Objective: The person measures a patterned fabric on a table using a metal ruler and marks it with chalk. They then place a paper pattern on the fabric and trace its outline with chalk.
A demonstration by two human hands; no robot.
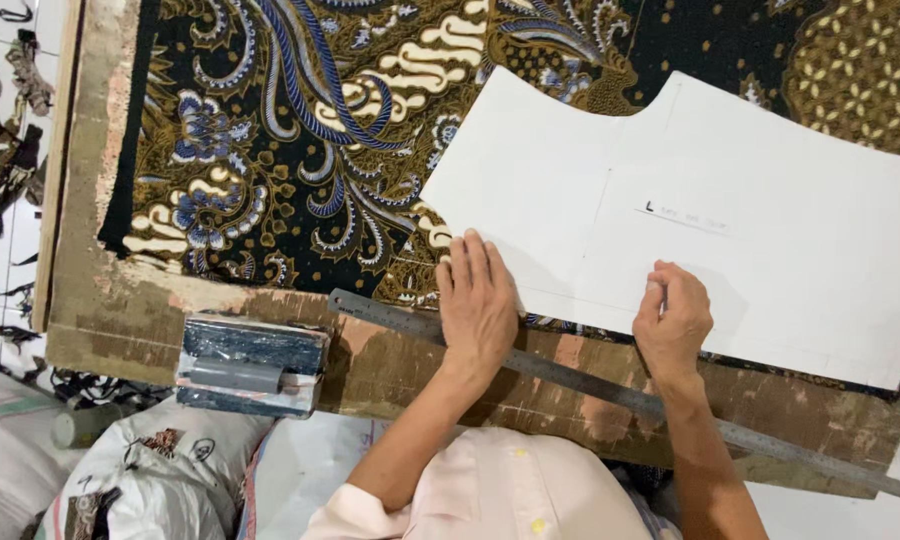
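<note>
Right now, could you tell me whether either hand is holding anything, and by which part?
Neither grips anything. The left hand lies flat on the white paper pattern's lower edge; the right hand presses fingertips there.

Printed white sack (pixel 160 470) at lower left, below the wooden table's (pixel 120 320) edge

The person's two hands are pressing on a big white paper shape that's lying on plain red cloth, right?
Not quite. The head view shows both hands, left hand and right hand, on the white paper shape, but the cloth is dark patterned fabric in brown, blue and cream, not plain red.
</note>
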